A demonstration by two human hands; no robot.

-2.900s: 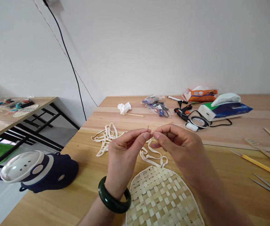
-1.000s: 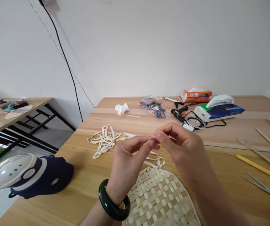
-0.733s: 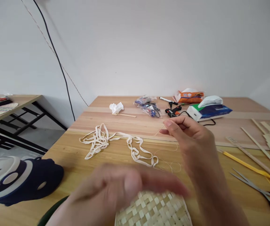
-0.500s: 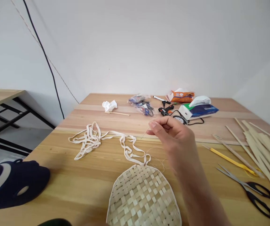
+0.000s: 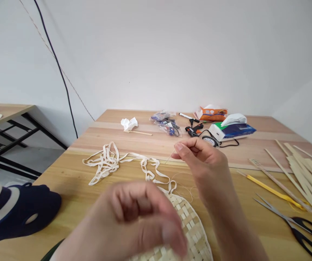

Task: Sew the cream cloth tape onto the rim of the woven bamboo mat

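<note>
My right hand (image 5: pixel 202 159) pinches a thin needle (image 5: pixel 170 158) between thumb and forefinger, above the table. A fine pale thread (image 5: pixel 183 173) trails from that hand down towards the woven bamboo mat (image 5: pixel 195 224). My left hand (image 5: pixel 134 217) is close to the camera and blurred, with its fingers curled. It hovers over the mat and hides much of it, and I see nothing in it. A tangle of cream flat strips (image 5: pixel 104 163) lies left of the mat, with one strip running to the mat's top edge.
Black-handled scissors (image 5: pixel 299 228), a yellow strip (image 5: pixel 270 190) and a pile of bamboo strips (image 5: pixel 305 174) lie at right. A navy-and-white object (image 5: pixel 11 212) sits at left. A glue gun (image 5: pixel 194 130) and tissue pack (image 5: pixel 232 132) lie at the back.
My left hand has let go of the needle and dropped towards me over the mat. My right hand keeps the needle. The view has turned right, shifting the table leftward in the frame.
</note>
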